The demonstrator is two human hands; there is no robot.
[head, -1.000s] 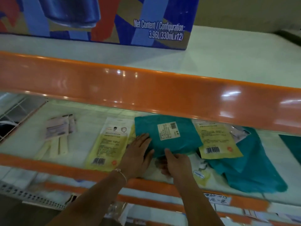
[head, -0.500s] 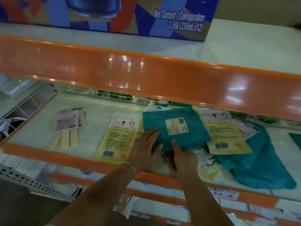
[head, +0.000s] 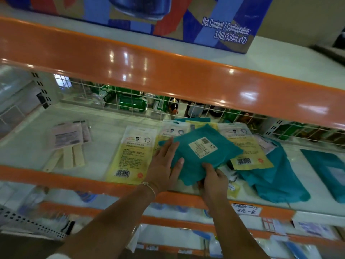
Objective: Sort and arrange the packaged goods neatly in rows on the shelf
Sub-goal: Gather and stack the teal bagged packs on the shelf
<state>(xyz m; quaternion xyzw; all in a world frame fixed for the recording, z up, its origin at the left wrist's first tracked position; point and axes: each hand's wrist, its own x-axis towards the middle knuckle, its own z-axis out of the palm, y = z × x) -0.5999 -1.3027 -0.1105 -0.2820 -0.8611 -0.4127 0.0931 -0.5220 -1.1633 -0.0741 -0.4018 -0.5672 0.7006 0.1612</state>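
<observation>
On the glossy white shelf (head: pixel 104 128), the right hand (head: pixel 214 179) pinches the near edge of a soft teal packet (head: pixel 197 156); the left hand (head: pixel 164 165) lies flat, fingers straight, against its left side, beside a flat yellow packet (head: pixel 130 156).

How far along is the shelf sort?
Early. Looks done: one yellow packet lies flat and square near the shelf's front lip. In hand: the right hand pinches the teal packet at its near edge, the left hand flat on its left side. Left: overlapping yellow packets and the teal pile to the right are jumbled, with no rows yet.
</observation>
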